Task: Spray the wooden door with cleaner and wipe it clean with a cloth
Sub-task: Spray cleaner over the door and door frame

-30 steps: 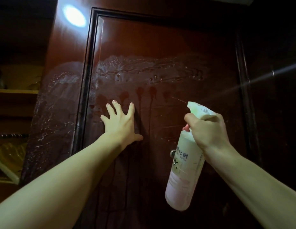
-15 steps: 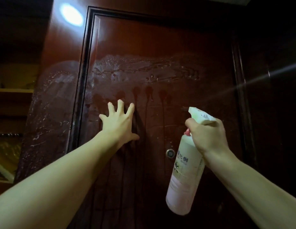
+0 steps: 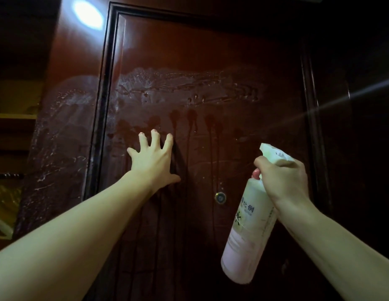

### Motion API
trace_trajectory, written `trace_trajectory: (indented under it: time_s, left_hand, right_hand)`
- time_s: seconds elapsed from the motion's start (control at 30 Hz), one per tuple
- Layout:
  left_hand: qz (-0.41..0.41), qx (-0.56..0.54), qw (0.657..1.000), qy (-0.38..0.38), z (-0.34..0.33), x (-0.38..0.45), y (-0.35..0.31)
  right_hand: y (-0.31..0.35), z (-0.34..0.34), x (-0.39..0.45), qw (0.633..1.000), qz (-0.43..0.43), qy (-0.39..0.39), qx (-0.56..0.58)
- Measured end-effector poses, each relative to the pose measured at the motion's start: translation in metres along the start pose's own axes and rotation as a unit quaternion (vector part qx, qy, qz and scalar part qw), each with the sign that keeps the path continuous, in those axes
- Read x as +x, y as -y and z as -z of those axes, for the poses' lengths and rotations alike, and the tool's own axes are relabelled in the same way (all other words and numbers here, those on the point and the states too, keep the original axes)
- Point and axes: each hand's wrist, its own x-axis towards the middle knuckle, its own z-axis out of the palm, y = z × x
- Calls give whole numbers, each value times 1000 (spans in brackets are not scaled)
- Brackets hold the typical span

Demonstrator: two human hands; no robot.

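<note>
A dark red wooden door point(image 3: 211, 61) fills the view. White cleaner foam is smeared in a band across its upper middle, and dark wet streaks run down from it. My left hand point(image 3: 153, 161) lies flat on the door with fingers spread, just below the foam. My right hand point(image 3: 282, 177) grips the neck of a white and pink spray bottle point(image 3: 250, 231), forefinger on the trigger, nozzle aimed at the door. The bottle hangs tilted to the right of a round peephole point(image 3: 220, 198). No cloth is in view.
The door frame point(image 3: 98, 148) and the glossy panel left of it carry more white foam. Wooden shelves point(image 3: 13, 118) stand in the dark at the far left. A ceiling light reflects at the top left. Dark panelling runs along the right.
The spray bottle and my right hand have dropped slightly down the door. My left hand stays flat on the door. The wet streaks have run further down.
</note>
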Motion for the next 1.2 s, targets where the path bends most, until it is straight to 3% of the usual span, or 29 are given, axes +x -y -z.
trace_trajectory:
  time_s: [0.17, 0.37, 0.57, 0.83, 1.2]
  left_hand:
    - [4, -3, 1000, 1, -2, -1, -8]
    - [4, 8, 1000, 6, -2, -2, -13]
    - [-3, 16, 1000, 10, -5, -5, -20]
    - [0, 21, 1000, 11, -5, -5, -28]
    - [0, 22, 1000, 22, -5, -6, -42]
  right_hand:
    - [-2, 5, 1, 1000, -14, 2, 21]
    - [0, 13, -5, 998, 41, 17, -38]
    - [-9, 17, -2, 999, -5, 28, 22]
    - [-8, 26, -2, 999, 24, 22, -20]
    - [-19, 39, 3, 1000, -1, 22, -20]
